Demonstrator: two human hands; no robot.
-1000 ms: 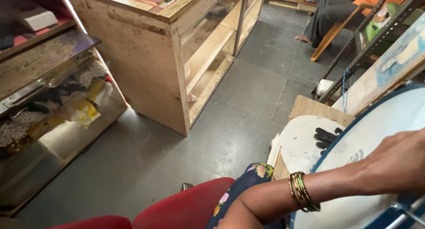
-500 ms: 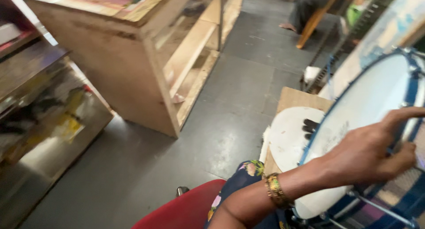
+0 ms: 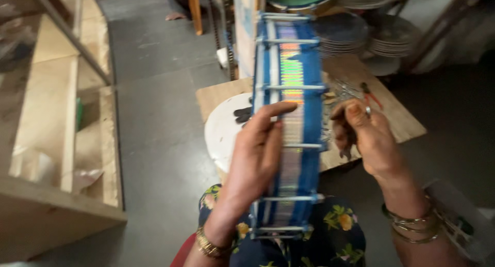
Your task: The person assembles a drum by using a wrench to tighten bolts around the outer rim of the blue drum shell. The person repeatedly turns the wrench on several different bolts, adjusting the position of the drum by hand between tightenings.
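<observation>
- Shelving of pale wood (image 3: 56, 143) stands at my far left on the grey floor (image 3: 154, 91), its boards bare apart from a few scraps I cannot make out.
- A white disc (image 3: 221, 130) lies at the left edge of the low wooden bench (image 3: 397, 117), with some small dark pieces (image 3: 242, 114) on it beside the drum.
- My left hand (image 3: 255, 158) lies flat along the near side of the drum, fingers stretched out and together, index tip up on the shiny strip; it steadies more than it grips.
- The blue drum (image 3: 289, 127) stands on edge on my lap, over the floral cloth (image 3: 335, 236), its rim facing me, metal tension rods (image 3: 291, 86) crossing the shell and a rainbow foil band running down the middle.
- My right hand (image 3: 368, 138) is curled at the drum's right side, thumb up, fingers pinched on something small and dark by a rod end; what it is, I cannot tell.
- I judge this to be work on the tension fittings around the rim; the next move calls for keeping the shell upright with my left hand while my right seats or turns the small part squarely.
- Red-handled pliers (image 3: 370, 94) and loose metal bits lie near the bench's far right edge, with stacked round frames (image 3: 361, 35) beyond.
</observation>
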